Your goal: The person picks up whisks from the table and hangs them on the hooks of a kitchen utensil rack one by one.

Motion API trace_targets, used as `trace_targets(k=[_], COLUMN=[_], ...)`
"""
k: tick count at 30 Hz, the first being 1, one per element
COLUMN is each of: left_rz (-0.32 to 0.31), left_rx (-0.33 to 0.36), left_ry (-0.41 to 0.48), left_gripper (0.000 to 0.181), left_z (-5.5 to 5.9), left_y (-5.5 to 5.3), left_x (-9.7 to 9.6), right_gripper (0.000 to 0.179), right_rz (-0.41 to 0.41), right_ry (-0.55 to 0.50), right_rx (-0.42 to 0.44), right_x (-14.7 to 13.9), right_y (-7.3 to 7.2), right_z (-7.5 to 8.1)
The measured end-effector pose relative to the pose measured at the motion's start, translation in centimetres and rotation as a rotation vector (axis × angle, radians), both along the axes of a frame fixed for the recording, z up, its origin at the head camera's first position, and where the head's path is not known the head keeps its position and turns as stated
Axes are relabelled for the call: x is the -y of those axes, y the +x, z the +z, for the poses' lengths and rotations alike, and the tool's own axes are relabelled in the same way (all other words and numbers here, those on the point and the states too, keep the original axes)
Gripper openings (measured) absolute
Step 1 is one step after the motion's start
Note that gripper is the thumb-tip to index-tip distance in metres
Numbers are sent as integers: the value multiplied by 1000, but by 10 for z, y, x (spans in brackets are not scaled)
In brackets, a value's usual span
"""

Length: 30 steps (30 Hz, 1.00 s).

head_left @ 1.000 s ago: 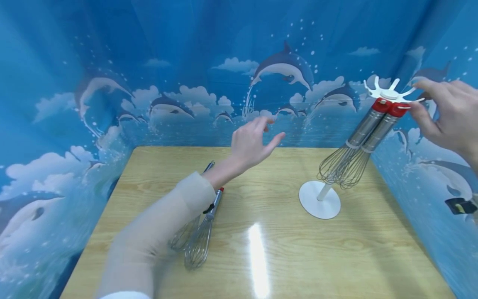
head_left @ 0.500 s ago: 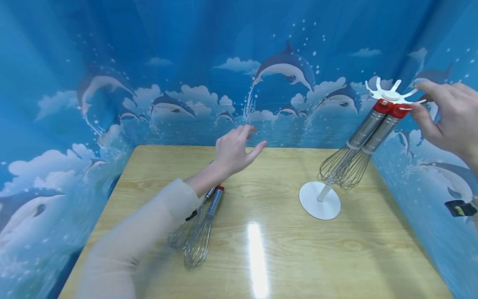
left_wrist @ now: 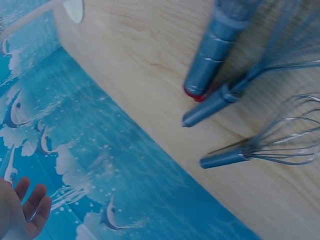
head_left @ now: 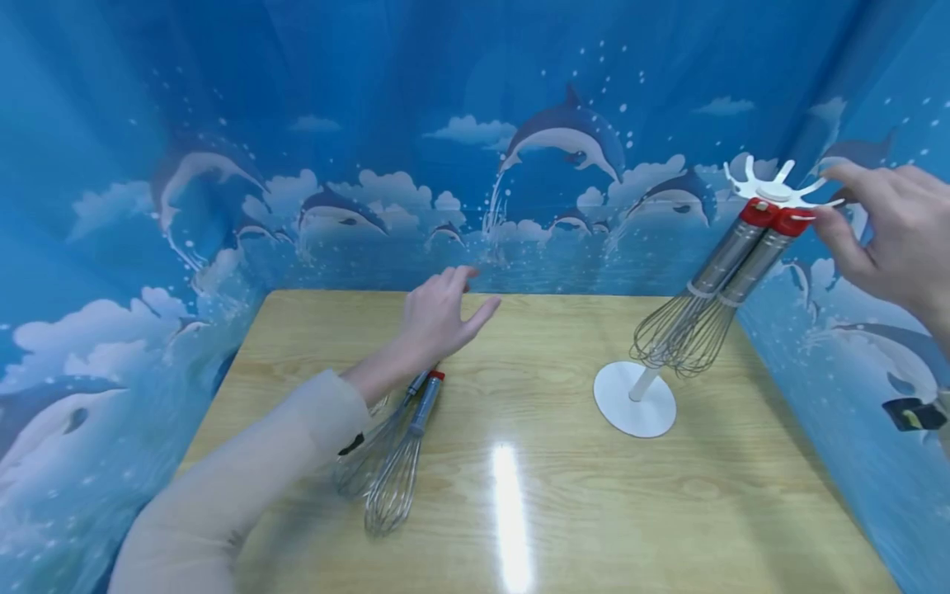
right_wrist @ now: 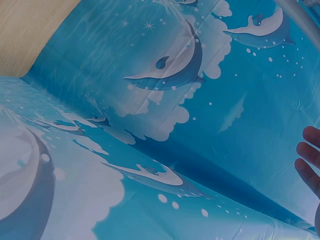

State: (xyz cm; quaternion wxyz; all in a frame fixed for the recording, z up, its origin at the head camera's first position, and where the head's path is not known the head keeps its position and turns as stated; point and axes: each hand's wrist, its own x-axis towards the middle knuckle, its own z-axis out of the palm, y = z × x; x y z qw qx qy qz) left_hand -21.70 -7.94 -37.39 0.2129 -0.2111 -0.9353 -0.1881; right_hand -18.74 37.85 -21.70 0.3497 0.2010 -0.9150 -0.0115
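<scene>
My right hand [head_left: 894, 231] pinches the edge of the hooked top [head_left: 774, 191] of a white stand at the right. Two red-ended whisks [head_left: 723, 257] hang side by side from it, wires down, above its round base [head_left: 619, 404]. My left hand [head_left: 434, 318] is in the air over the table's left half, holding nothing, thumb apart from loosely bent fingers. Under that arm lie a red-ended whisk [head_left: 426, 404], a slimmer whisk [left_wrist: 207, 107] touching or close to it, and a small whisk [left_wrist: 225, 157], mostly hidden in the head view. The right wrist view catches only right fingertips [right_wrist: 311, 155].
The wooden table [head_left: 564, 495] carries a bright light reflection. Blue dolphin-print curtains [head_left: 371, 107] close in the back and both sides. The back curtain meets the table's far edge.
My left hand has moved left and lower, back toward the whisks lying on the table. The right hand, the stand and its hanging whisks have stayed nearly still.
</scene>
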Motion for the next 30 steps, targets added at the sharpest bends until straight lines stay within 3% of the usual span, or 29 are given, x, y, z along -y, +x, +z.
trace_targets(k=[12,20,30], left_rz=[50,25,52], left_rx=[46,0,83], left_ry=[-76,-63,-126], left_gripper=[59,58,64], left_z=[-27,-48,-60], left_y=[6,12,20], left_x=[23,36,45], right_gripper=[65,67,66], right_rz=[-12,-23,-31], right_ry=[11,15,21], right_rx=[-6,-16,-17], right_x=[0,1,1], right_y=[-1,1,2], right_z=[0,-1,-1])
